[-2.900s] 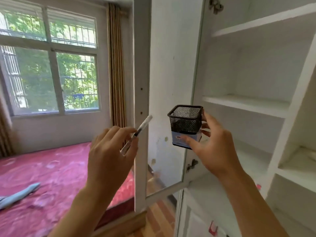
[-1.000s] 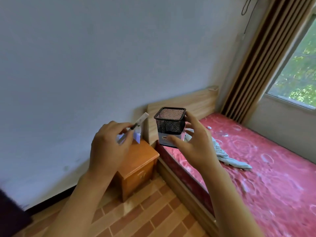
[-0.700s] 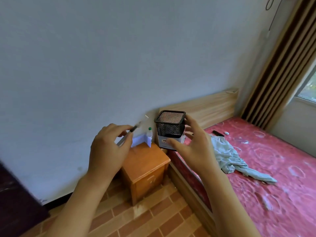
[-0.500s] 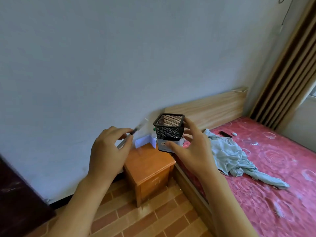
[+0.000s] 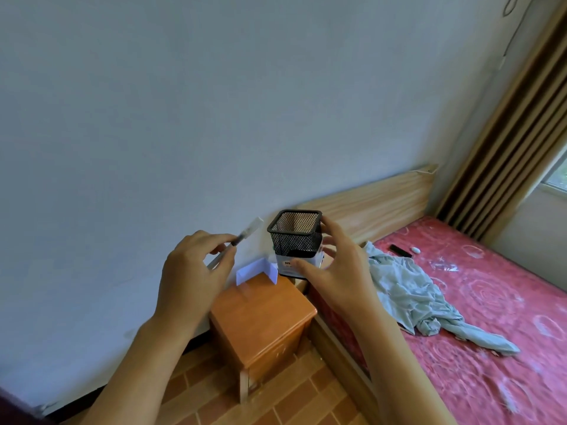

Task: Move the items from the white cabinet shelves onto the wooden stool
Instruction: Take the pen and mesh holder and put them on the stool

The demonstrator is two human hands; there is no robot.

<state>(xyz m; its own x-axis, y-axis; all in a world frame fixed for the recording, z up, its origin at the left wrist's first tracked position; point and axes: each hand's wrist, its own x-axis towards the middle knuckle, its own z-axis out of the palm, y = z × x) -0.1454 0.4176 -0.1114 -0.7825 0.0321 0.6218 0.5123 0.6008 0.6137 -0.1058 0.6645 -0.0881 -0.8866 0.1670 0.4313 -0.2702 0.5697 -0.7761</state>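
My right hand (image 5: 334, 271) grips a black mesh pen holder (image 5: 296, 237) with a white label band, held upright in the air above the far right corner of the wooden stool (image 5: 260, 314). My left hand (image 5: 193, 274) pinches a white pen (image 5: 250, 230) that points up and to the right, just left of the holder. The stool stands on the brick-pattern floor between the wall and the bed. A folded white paper (image 5: 256, 271) stands at the stool's back edge. The white cabinet is out of view.
A bed with a red patterned cover (image 5: 478, 317) and wooden headboard (image 5: 368, 207) lies right of the stool. A pale blue cloth (image 5: 411, 296) is bunched on it, with a small dark object (image 5: 400, 250) beyond. Striped curtains (image 5: 506, 142) hang at far right.
I turned from the white cabinet to the stool by the bed, both hands still holding their items. Over the last second the stool has come closer and more central below my hands.
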